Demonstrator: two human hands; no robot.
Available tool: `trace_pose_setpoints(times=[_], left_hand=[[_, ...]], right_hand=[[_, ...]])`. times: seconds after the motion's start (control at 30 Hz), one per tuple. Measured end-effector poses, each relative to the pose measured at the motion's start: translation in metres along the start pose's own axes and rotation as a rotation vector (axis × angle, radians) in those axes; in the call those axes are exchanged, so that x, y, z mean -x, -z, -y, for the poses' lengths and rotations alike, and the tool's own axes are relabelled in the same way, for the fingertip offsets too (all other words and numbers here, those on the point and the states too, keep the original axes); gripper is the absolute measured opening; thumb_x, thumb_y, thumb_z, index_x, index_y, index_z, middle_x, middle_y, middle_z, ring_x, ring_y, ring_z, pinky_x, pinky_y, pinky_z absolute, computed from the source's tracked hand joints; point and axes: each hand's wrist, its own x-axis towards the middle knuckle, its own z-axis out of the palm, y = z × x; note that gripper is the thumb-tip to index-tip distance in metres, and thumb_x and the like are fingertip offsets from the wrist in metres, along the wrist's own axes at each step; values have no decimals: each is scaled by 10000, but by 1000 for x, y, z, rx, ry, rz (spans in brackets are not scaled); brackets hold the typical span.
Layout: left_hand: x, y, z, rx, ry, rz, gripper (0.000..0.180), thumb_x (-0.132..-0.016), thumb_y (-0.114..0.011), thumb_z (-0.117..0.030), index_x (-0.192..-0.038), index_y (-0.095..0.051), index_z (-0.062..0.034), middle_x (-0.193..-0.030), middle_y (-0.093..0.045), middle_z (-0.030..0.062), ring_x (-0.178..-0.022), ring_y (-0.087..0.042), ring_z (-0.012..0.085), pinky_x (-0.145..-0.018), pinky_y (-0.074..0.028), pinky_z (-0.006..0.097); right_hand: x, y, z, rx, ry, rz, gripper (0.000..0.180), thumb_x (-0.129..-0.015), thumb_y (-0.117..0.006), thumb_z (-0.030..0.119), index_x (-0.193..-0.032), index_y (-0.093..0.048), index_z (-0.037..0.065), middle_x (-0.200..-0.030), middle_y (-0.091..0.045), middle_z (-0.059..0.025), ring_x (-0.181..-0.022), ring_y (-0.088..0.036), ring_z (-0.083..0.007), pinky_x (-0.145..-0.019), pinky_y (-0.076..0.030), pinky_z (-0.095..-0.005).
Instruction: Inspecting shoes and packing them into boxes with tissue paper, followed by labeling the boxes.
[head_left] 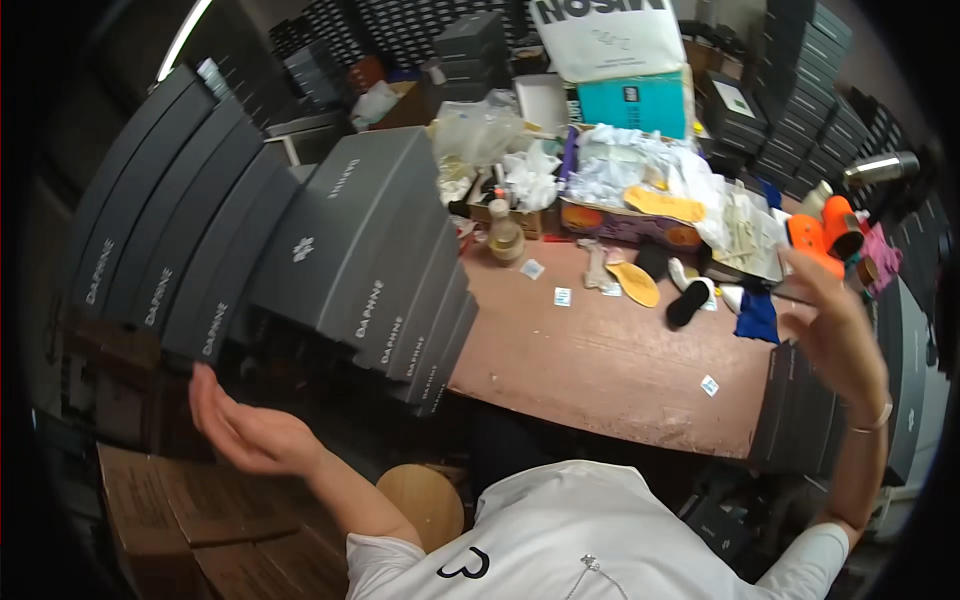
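Note:
My left hand (252, 428) is palm up at the left, its fingers stretched out and together. Its fingertips reach the lower edge of a dark grey shoe box (235, 240) in a leaning row; I cannot tell whether they bear any weight. Beside that row stands a stack of more dark grey shoe boxes (345, 235) at the table's left end. My right hand (840, 335) is raised over the table's right side, fingers apart and holding nothing. Orange shoes (822, 232) and a blue cloth (757, 317) lie near it.
On the pinkish table (600, 370) are a glass bottle (505, 235), yellow insoles (634, 284), a black pad (687, 304) and small white packets (563, 297). Behind them sits a box of white paper (630, 165). Brown cartons (190, 500) and a round stool (420, 505) stand below left.

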Motion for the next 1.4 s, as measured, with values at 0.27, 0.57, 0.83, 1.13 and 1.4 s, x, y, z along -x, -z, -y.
trace_pose_setpoints(times=[0.27,0.57,0.83,1.13,1.4], left_hand=[[33,-27,120,60,983,453,493,-1007,-385,-423,-1266,-526,-28,-1305,-511,128,-1233,-455,218,-1060,-290,304],[97,-21,-44,635,750,836,258,-863,-518,-171,-1045,-499,10,-997,-504,44,-933,-472,136,-859,-384,278],[358,-66,-102,813,2139,1465,450,-889,-668,-303,-1149,-514,30,-1161,-576,137,-1092,-532,205,-919,-445,373],[347,-115,-12,517,1480,1361,532,-939,-578,-382,-1257,-518,40,-1187,-588,148,-1119,-544,224,-982,-407,328],[248,-99,7,593,1068,1358,270,-957,-571,-232,-1067,-627,9,-949,-652,54,-843,-575,103,-748,-464,242]], right_hand=[[-157,-238,140,-873,251,617,983,-879,-570,546,-1497,-4,34,-1444,-292,-300,-1144,-546,-317,-972,-430,-396],[-115,-240,52,-1543,-35,489,909,-838,-651,367,-1505,-116,57,-1471,-314,-175,-1351,-313,-247,-1112,-248,-347],[62,-315,-113,-943,-811,103,553,-838,-716,244,-1233,-501,-78,-1137,-589,-174,-1036,-592,-210,-846,-489,-303],[11,-282,-49,-1179,-538,387,416,-916,-612,289,-1192,-520,-8,-986,-577,-83,-845,-617,-143,-617,-553,-262],[71,-320,-114,136,-368,261,551,-792,-697,194,-1294,-482,123,-1261,-528,-176,-1135,-531,-319,-929,-423,-459]])
